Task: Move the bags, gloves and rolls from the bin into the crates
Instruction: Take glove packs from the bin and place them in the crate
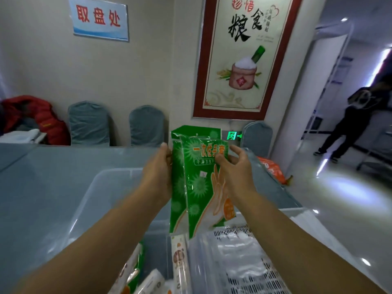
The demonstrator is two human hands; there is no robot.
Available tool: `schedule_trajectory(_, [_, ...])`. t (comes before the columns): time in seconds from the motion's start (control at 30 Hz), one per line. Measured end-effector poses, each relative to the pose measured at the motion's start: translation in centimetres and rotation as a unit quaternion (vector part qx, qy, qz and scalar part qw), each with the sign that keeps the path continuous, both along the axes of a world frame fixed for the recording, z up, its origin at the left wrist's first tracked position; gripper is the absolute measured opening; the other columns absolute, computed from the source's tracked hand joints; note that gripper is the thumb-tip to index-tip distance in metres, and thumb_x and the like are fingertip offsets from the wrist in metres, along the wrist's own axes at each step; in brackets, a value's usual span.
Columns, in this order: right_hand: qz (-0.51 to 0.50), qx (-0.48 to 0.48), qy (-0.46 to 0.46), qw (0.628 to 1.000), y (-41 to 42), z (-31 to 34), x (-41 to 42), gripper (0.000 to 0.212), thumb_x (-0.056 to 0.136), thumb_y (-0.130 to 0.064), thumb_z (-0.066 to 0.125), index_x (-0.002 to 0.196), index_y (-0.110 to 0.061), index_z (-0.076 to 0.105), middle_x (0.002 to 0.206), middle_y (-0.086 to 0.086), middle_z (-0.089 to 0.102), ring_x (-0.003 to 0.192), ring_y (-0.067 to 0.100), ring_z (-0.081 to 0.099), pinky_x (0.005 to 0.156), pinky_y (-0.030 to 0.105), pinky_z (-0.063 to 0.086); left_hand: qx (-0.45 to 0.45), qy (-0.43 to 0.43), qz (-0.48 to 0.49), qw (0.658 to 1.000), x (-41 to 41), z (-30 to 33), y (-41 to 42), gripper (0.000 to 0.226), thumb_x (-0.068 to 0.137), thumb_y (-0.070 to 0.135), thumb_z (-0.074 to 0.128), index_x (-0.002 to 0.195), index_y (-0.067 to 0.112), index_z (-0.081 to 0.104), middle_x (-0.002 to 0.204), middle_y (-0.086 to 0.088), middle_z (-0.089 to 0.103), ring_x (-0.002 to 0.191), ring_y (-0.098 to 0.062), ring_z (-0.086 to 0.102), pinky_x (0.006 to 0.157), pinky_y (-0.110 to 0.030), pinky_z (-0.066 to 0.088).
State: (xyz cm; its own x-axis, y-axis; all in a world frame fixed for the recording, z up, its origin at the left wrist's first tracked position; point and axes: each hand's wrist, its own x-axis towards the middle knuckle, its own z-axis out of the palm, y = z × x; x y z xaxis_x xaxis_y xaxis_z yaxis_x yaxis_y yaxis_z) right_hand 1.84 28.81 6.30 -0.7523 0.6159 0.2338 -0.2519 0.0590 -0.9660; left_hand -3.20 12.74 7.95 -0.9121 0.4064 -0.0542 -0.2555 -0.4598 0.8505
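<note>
I hold green packs of disposable gloves (197, 183) upright in front of me, above the table. My left hand (158, 172) grips their left edge, and my right hand (235, 168) pinches the front pack near its top right. Below them stands a clear plastic bin (99, 187) with more green and white packs (135, 270) at its near end. To the right sits a white perforated crate (273, 279) holding clear plastic bags (235, 257).
A grey-covered table (42, 187) carries the bin and crate. Covered chairs (89, 124) line the wall behind it, with a red jacket (34, 117) at far left. An orange pack (271, 166) lies at the table's right edge. A person (350, 122) stands in the corridor at right.
</note>
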Motion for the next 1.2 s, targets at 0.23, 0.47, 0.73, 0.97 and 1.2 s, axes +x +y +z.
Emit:
schedule_trajectory(0.23, [-0.058, -0.03, -0.005, 0.998, 2.2, -0.4, 1.8, 0.047, 0.078, -0.015, 0.074, 0.118, -0.018, 0.049, 0.112, 0.008, 0.061, 0.098, 0.02, 0.064, 0.083, 0.035, 0.054, -0.101, 0.077, -0.016, 0.992, 1.3, -2.0, 4.4, 0.023, 0.078, 0.015, 0.07, 0.098, 0.013, 0.059, 0.092, -0.012, 0.073, 0.074, -0.024, 0.072, 0.062, -0.034, 0.056])
schedule_trajectory(0.47, [0.055, 0.053, -0.181, 0.98, 8.0, -0.9, 3.7, 0.055, 0.074, -0.035, 0.074, 0.117, -0.007, 0.055, 0.112, 0.014, 0.065, 0.094, 0.026, 0.065, 0.086, 0.041, 0.054, -0.024, -0.034, 0.042, 0.998, 0.2, -2.2, 8.2, 0.014, 0.082, 0.004, 0.064, 0.094, 0.01, 0.059, 0.081, -0.011, 0.072, 0.063, -0.023, 0.071, 0.046, -0.032, 0.055])
schedule_trajectory(0.73, [0.176, 0.036, -0.277, 0.944, 15.7, -4.5, 4.9, 0.036, 0.065, -0.036, 0.078, 0.093, -0.02, 0.063, 0.082, 0.002, 0.076, 0.077, 0.023, 0.073, 0.071, 0.036, 0.058, -0.057, -0.093, 0.035, 0.993, 0.6, -5.0, 15.5, 0.018, 0.078, 0.0, 0.065, 0.093, 0.008, 0.058, 0.074, -0.011, 0.074, 0.066, -0.027, 0.071, 0.049, -0.036, 0.056])
schedule_trajectory(0.97, [0.112, 0.071, -0.262, 0.956, 25.2, -7.4, 4.4, 0.02, 0.075, -0.024, 0.077, 0.089, -0.024, 0.063, 0.09, 0.003, 0.073, 0.081, 0.022, 0.07, 0.077, 0.039, 0.057, -0.198, -0.048, 0.01, 0.979, -1.3, -8.1, 24.2, 0.021, 0.078, 0.008, 0.07, 0.095, 0.005, 0.058, 0.104, -0.018, 0.068, 0.084, -0.025, 0.067, 0.074, -0.037, 0.054])
schedule_trajectory(1.2, [0.058, 0.151, -0.241, 0.957, 33.2, -11.1, 2.5, 0.019, 0.075, -0.025, 0.077, 0.08, -0.027, 0.059, 0.079, -0.008, 0.066, 0.072, 0.007, 0.062, 0.056, 0.022, 0.044, -0.392, -0.04, -0.041, 0.918, -0.8, -16.1, 28.5, 0.055, 0.081, 0.018, 0.068, 0.127, 0.001, 0.045, 0.108, -0.013, 0.059, 0.084, -0.02, 0.059, 0.072, -0.029, 0.048])
